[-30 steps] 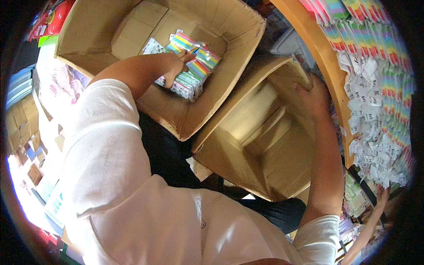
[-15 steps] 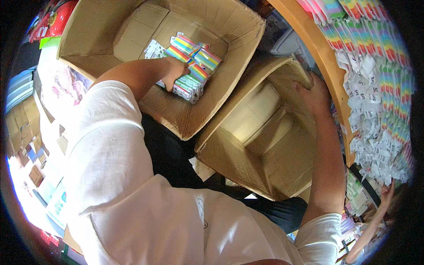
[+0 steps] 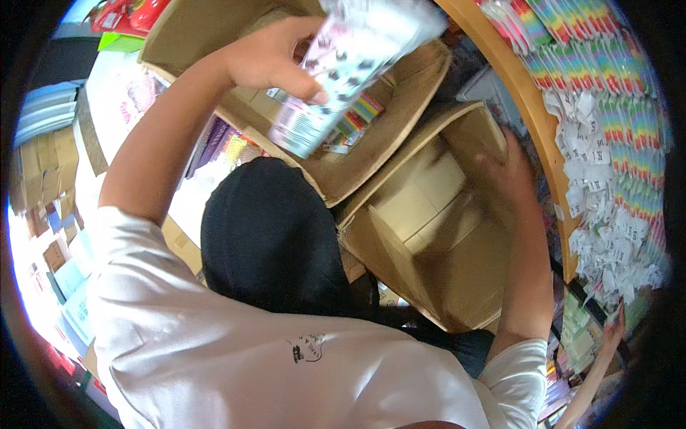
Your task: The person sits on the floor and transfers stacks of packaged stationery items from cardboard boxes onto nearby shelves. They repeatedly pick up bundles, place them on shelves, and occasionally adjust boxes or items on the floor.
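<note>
My left hand [image 3: 279, 64] is closed around a bundle of flat plastic packets [image 3: 336, 79], pastel pink and mint with dark spots, raised above the left cardboard box [image 3: 400, 125]. Behind the bundle, packets with rainbow stripes [image 3: 366, 111] lie on that box's floor, partly hidden. My right hand [image 3: 509, 168] grips the right wall of a second cardboard box [image 3: 457, 279], its thumb inside and its other fingers mostly hidden outside. That box stands open and tilted beside the first, and its visible inside is bare.
A wooden edge [image 3: 532, 86] curves along the right, with rows of rainbow-striped packets [image 3: 582, 64] beyond it. Another person's arm [image 3: 597, 357] reaches in at the lower right. Stacked cartons [image 3: 46, 168] stand at the left; a red object [image 3: 146, 13] sits at the upper left.
My left hand has come up out of the left box with the bundle of packets. My right hand stays on the second box. The view has shifted slightly.
</note>
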`<action>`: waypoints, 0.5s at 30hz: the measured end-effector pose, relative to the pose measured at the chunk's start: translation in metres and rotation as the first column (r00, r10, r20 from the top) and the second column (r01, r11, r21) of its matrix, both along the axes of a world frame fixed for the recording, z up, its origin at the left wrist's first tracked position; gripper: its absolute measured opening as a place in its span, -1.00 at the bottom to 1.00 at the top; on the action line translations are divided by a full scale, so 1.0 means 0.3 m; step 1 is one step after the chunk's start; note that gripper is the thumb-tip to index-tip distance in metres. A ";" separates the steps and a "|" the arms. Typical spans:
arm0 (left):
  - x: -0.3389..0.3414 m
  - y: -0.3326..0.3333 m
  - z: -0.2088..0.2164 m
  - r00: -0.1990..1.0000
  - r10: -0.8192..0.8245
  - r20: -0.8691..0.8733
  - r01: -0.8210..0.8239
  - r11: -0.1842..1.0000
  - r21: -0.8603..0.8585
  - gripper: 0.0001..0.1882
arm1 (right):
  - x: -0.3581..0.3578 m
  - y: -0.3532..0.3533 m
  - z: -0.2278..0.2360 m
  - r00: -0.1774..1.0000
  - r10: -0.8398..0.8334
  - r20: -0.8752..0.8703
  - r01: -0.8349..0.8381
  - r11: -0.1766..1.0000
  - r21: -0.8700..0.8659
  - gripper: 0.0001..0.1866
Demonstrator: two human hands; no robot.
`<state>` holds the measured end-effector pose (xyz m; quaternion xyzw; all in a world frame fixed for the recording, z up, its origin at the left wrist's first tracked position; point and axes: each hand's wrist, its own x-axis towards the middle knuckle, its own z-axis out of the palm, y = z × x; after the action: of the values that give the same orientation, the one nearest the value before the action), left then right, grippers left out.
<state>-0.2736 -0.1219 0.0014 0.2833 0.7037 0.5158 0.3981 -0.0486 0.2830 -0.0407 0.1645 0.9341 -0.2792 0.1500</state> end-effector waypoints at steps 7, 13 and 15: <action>0.240 0.230 0.311 0.993 0.118 0.027 -0.119 0.917 0.380 -0.42 | -0.115 -0.403 0.287 0.912 -0.262 -0.315 -0.147 0.507 -0.849 0.30; 0.118 0.258 0.120 0.991 -0.129 -0.047 0.136 0.966 0.222 -0.42 | -0.074 -0.365 0.320 0.973 -0.197 -0.124 0.002 0.541 -0.841 -0.03; 0.033 0.213 0.002 0.919 -0.366 0.148 0.381 0.920 -0.093 -0.39 | 0.014 -0.289 0.285 0.984 -0.168 0.053 0.111 0.358 -0.927 0.00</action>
<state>-0.2637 -0.0580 0.0019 0.3543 0.6395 0.4040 0.5498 -0.0444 0.1964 0.0450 0.1236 0.6030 -0.7699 0.1683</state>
